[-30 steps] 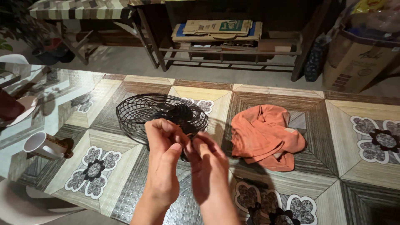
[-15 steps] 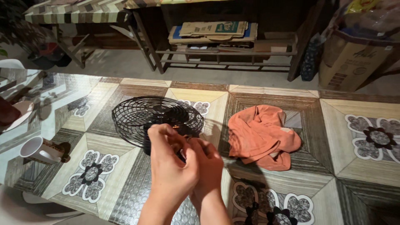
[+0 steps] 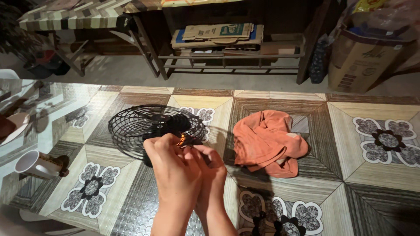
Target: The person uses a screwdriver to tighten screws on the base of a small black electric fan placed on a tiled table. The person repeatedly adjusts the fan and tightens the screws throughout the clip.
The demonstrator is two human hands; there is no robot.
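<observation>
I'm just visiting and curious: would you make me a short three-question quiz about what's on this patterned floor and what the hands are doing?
1. True or false: the orange cloth lies on top of the black wire fan guard.
2. Which lies nearest the left picture edge? A) cloth B) white mug C) cardboard box
3. Fill in: the left hand and right hand are pressed ____ in front of the guard.

Key: 1 false, it lies beside it, apart. 2 B. 3 together.

Home w/ patterned floor mat [image 3: 385,183], mug [image 3: 37,165], shelf w/ cardboard [image 3: 218,37]
</observation>
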